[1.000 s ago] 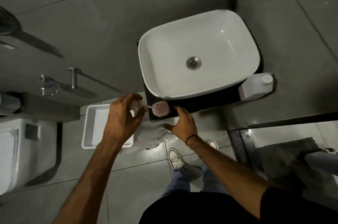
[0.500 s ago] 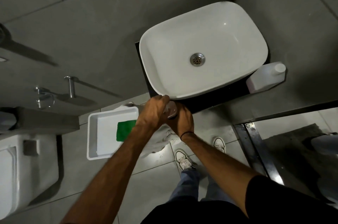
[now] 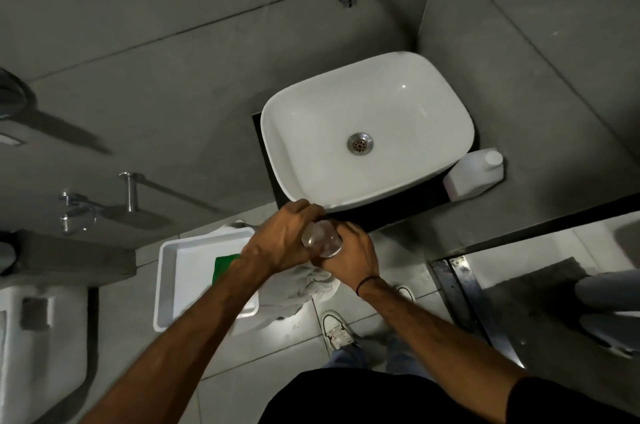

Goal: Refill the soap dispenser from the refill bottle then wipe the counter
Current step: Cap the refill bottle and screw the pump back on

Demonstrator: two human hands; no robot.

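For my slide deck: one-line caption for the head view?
Both hands grip the clear soap dispenser before the white basin; refill bottle waits aside.

The sink (image 3: 367,132) is glossy white with a silver drain (image 3: 360,143), on a black surface (image 3: 398,205). Right of the sink stands a white bottle (image 3: 474,174); left of it a white tray (image 3: 180,271) holds a green cloth (image 3: 225,267). Grey tiles (image 3: 156,53) cover the wall.

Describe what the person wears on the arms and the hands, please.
Both forearms are bare, and neither the left hand nor the right hand wears a glove or a ring that I can see. A thin black band circles the right wrist. A black short sleeve covers the right upper arm.
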